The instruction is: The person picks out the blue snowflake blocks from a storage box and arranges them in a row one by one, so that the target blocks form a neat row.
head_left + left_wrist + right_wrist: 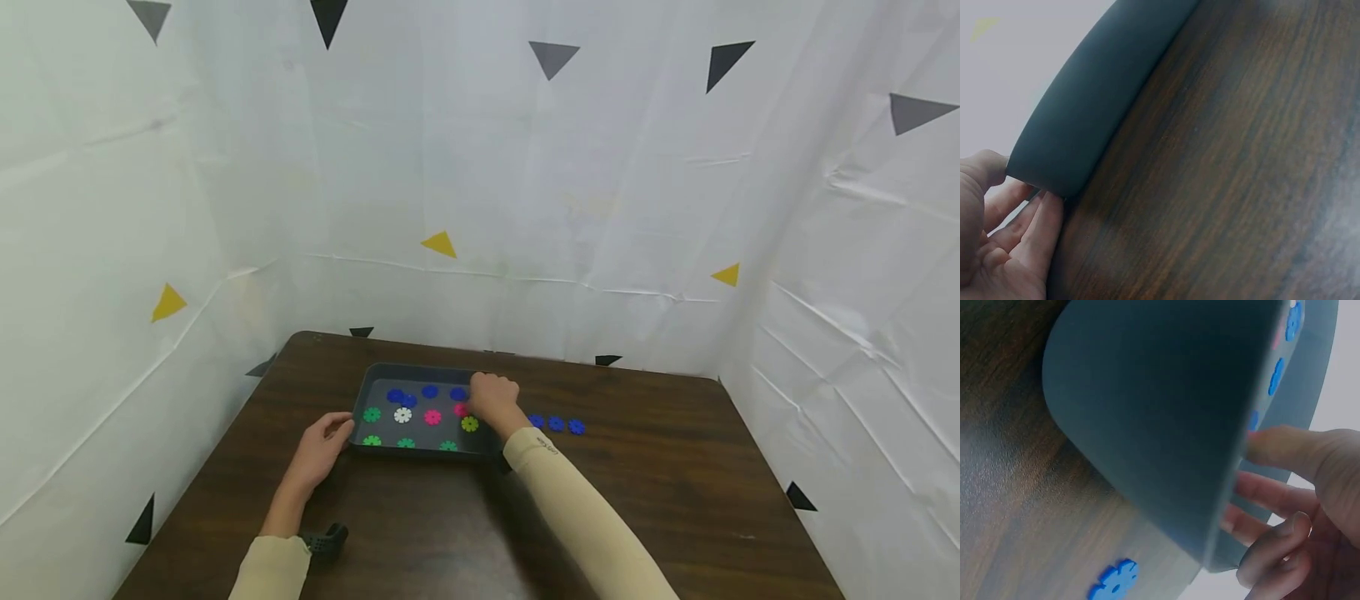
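A dark grey tray (427,454) holds several flower-shaped plastic discs in blue, green, pink, yellow and white. My left hand (318,450) pinches the tray's near left corner; in the left wrist view its thumb lies at the wall and the fingers beneath. Over the tray's right side, my right hand (493,398) reaches down among the discs, close to a pink disc (461,409) and a yellow disc (469,424). In the right wrist view, the tray wall (1147,412) hides its fingertips, so I cannot tell whether they hold a disc.
To the right of the tray, three blue discs (556,423) lie in a row on the dark wooden table (660,500). White sheeting (510,167) with printed triangles hangs behind the table and along both sides. A dark band (324,542) is at the left wrist.
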Demonstrator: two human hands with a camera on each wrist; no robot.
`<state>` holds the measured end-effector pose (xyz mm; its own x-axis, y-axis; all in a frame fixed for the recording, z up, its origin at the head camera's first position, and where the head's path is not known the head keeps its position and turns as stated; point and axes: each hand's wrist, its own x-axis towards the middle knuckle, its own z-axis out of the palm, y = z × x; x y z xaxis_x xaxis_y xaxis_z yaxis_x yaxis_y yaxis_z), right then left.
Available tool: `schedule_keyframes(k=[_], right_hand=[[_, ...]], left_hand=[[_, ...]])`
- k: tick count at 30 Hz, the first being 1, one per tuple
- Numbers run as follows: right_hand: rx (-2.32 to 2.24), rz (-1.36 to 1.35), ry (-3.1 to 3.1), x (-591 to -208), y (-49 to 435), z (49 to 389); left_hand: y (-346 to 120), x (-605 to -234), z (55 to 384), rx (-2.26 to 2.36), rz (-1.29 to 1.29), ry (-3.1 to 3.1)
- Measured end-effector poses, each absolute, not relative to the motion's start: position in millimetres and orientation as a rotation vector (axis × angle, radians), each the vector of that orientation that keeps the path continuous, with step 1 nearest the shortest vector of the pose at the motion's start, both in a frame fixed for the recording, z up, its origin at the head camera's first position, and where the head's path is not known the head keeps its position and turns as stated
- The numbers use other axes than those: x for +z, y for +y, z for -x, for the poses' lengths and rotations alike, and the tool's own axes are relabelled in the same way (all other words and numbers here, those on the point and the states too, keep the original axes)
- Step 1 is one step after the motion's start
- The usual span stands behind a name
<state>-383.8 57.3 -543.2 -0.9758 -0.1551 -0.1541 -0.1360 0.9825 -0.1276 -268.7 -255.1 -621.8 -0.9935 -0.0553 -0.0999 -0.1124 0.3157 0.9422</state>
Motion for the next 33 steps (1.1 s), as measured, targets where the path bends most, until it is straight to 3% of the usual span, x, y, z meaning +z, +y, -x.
schedule_keyframes(k=[33], right_hand=[[-0.095, 0.188, 2.933, -546, 71, 380]], left_hand=[[-246, -621, 262, 1.812, 0.186, 2.5]])
